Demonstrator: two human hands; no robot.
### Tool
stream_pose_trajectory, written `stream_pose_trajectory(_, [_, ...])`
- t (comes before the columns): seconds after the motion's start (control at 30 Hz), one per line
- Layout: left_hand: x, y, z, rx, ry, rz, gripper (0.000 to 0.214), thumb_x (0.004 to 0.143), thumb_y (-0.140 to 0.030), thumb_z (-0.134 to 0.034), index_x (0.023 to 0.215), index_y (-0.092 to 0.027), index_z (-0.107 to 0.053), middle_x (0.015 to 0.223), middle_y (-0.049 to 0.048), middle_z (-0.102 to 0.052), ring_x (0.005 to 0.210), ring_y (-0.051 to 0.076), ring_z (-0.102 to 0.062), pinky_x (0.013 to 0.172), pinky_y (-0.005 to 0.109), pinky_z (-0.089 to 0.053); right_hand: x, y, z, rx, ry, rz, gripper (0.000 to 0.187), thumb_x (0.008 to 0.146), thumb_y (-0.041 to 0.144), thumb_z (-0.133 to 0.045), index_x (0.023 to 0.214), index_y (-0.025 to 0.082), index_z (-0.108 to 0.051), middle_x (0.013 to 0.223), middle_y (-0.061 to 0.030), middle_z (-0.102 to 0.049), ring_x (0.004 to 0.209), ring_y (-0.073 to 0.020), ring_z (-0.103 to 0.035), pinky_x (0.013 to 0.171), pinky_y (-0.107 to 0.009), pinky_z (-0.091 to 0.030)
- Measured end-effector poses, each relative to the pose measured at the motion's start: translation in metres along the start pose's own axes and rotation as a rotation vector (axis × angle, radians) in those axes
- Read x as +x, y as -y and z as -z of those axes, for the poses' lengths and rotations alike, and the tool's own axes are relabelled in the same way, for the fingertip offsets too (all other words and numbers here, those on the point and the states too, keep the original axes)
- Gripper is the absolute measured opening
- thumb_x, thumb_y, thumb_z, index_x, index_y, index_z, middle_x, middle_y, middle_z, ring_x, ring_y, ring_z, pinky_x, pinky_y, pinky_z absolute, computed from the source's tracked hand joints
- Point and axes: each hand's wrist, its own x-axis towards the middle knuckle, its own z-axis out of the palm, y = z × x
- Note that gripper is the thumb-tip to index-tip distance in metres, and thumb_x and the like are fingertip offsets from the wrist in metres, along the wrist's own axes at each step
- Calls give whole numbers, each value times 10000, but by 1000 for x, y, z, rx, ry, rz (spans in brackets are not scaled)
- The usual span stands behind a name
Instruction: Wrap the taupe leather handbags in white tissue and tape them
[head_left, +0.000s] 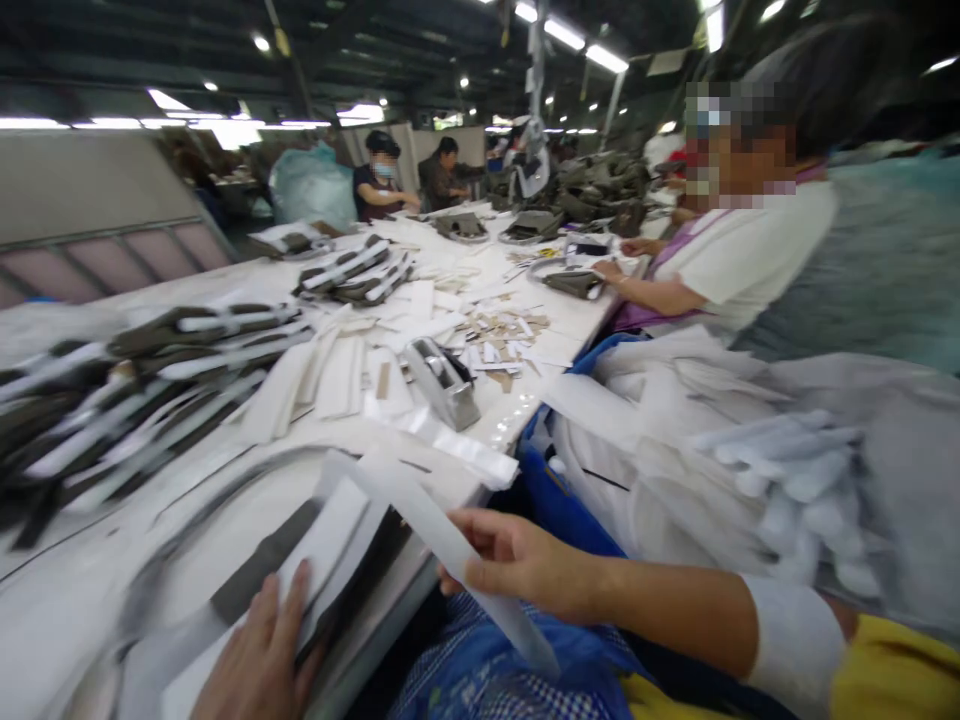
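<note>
1. Hands first: our left hand [259,650] lies flat, pressing a grey-and-white piece [300,560] at the table's near edge; our right hand [517,565] pinches a long white strip [457,550] off that edge.
2. We judge the strip light, limp and thin, best gripped near its end.
3. Our table [570,320] is white, crowded with stacked pieces [150,380] and a tape dispenser [444,380].
4. Around us, other people work in a strip-lit hall.

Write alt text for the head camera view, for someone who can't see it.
At a long white worktable, the right hand pinches a white paper strip while the left hand presses on a dark grey piece wrapped in white paper. A tape dispenser stands beyond, and a co-worker works alongside.
</note>
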Motion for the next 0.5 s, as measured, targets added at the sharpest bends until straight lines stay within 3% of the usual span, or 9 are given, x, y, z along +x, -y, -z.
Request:
stream_pose_trajectory(0.07, [2,-8,19,52,42,16,630,912,-231,-456,1519,-214,-289,1454,163,-495,1215,306,-591,986,432,-518,-9,-28,1,-307,139,-145,374,836,374,-723,1168,208,-676,1014,-46,-669,954,-199,-628,894,-327,-490])
stream_pose_trajectory(0.1, [6,-12,28,61,110,33,615,912,-198,-466,1508,-204,-315,1472,162,-476,1253,289,-564,1002,406,-509,-12,-38,4,-472,196,-108,373,832,327,-729,1186,222,-676,1037,-50,-667,982,-208,-617,907,-329,-480])
stream_pose_trajectory(0.17, [17,-18,43,85,234,110,599,894,-181,-536,1472,-149,-380,1418,192,-526,1199,298,-606,956,396,-539,-10,-48,10,-800,254,51,375,874,217,-657,1248,244,-648,1110,-74,-634,1025,-221,-584,908,-342,-469])
stream_pose_trajectory(0.27, [33,-23,60,50,405,213,584,939,-276,-572,1480,-187,-371,1462,164,-486,1210,294,-600,952,408,-544,14,-51,8,-1218,235,361,403,899,113,-561,1270,255,-629,1107,-93,-605,1000,-236,-540,879,-378,-450])
stream_pose_trajectory(0.4, [39,-26,71,-12,449,235,602,951,-348,-583,1484,-187,-356,1486,176,-448,1266,298,-554,1000,425,-511,64,-59,-18,-1425,159,730,310,917,120,-561,1185,241,-656,988,-52,-649,921,-222,-529,848,-385,-407])
stream_pose_trajectory(0.5, [36,-25,71,-33,428,244,628,945,-379,-590,1487,-176,-345,1481,193,-448,1300,299,-520,1014,429,-500,94,-74,-34,-1443,19,888,205,936,176,-576,1101,236,-682,932,-30,-679,861,-209,-535,755,-369,-390])
